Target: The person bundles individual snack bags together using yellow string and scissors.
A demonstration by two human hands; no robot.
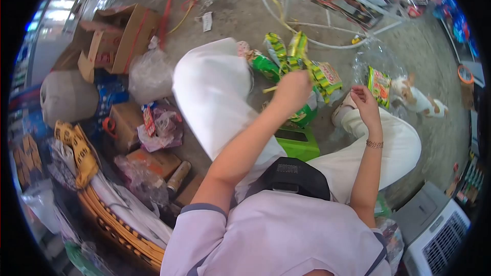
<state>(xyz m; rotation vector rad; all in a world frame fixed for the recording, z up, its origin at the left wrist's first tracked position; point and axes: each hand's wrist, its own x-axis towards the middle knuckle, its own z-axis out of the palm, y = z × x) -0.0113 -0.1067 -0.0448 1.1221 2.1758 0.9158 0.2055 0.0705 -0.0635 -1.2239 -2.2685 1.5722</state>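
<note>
My left hand [295, 92] is closed in a fist above the floor between my knees. A yellow strip [269, 90] pokes out beside it, seemingly from the grip. Around that hand are green-and-yellow striped snack packets [298, 50], a packet with a picture on its front [327, 77] and a green bag [306, 113]; the fist partly hides them. My right hand [365, 101], with a bracelet at its wrist, is held over my right knee, fingers loosely spread and holding nothing. Just past its fingers lies another green snack packet [379, 86] on clear plastic.
A white-and-orange cat [422, 101] is beside the packet at right. A green stool or box [296, 144] sits between my legs. At left stand an open cardboard box [123, 41] and plastic bags [151, 74]. A white metal rack [327, 43] is ahead; a white appliance [434, 230] is at lower right.
</note>
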